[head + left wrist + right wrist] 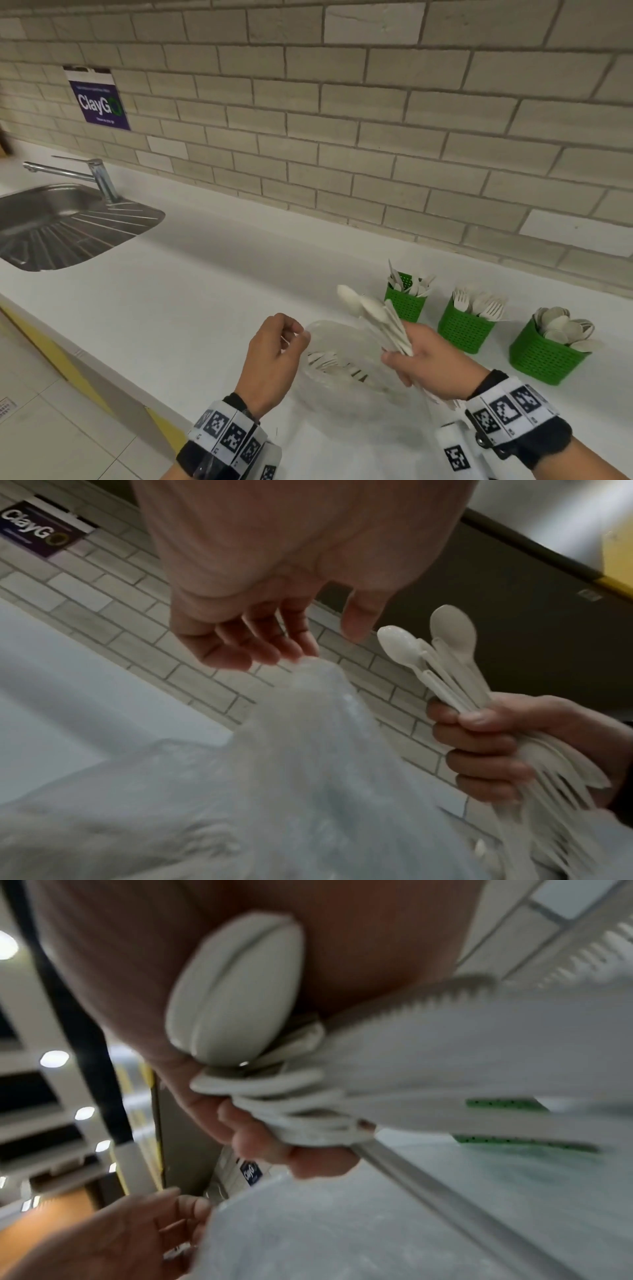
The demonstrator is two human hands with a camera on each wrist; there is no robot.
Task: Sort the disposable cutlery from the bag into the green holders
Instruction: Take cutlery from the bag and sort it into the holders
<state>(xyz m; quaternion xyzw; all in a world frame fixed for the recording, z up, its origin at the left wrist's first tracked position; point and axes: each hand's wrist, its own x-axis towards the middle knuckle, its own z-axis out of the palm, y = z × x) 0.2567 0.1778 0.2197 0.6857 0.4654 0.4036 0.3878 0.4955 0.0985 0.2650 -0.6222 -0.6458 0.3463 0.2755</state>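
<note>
Cutlery bundle [383, 322] in right hand [431, 366], spoon bowls up-left.

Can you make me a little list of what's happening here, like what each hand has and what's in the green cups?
left hand: pinches the rim of the clear plastic bag
right hand: grips a mixed bundle of white cutlery
bag contents: more cutlery, on the white counter
left green holder: knives
middle green holder: forks
right green holder: spoons
also there: steel sink

A shared pantry kitchen — steel sink [68, 226] and tap [85, 174], tiled wall [342, 120], "ClayGo" sign [99, 102].
</note>
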